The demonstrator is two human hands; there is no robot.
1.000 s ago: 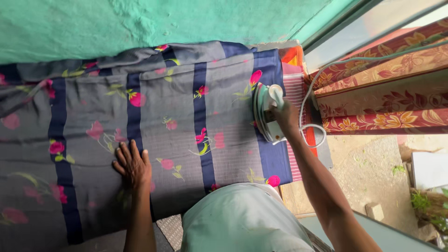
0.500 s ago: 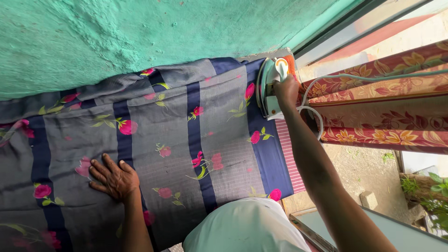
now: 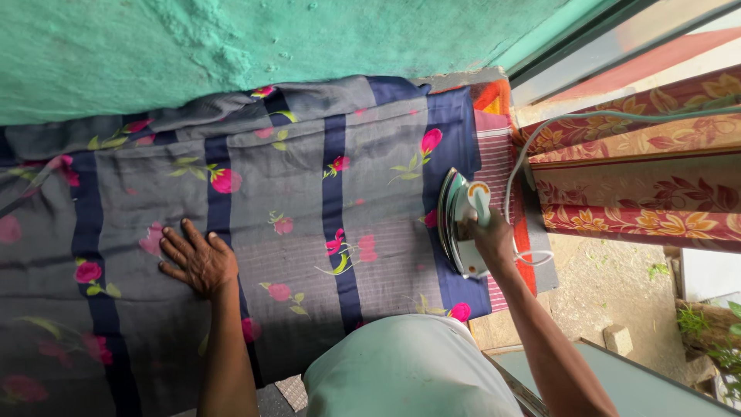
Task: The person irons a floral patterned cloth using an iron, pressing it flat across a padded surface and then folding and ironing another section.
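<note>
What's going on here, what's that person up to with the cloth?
A person is ironing. Their right hand grips a white and green iron resting on the right end of a grey cloth with dark blue stripes and pink flowers. Their left hand lies flat on the cloth, fingers spread. The iron's white cord runs up past flowered curtains.

The floral cloth (image 3: pixel 309 232) runs off the left and bottom edges, and whatever it lies on is covered from sight. The right hand (image 3: pixel 492 241) hides the handle of the iron (image 3: pixel 461 224), whose soleplate faces away. Both forearms are cut by the bottom edge. The cord (image 3: pixel 540 135) leaves at the right edge.
</note>
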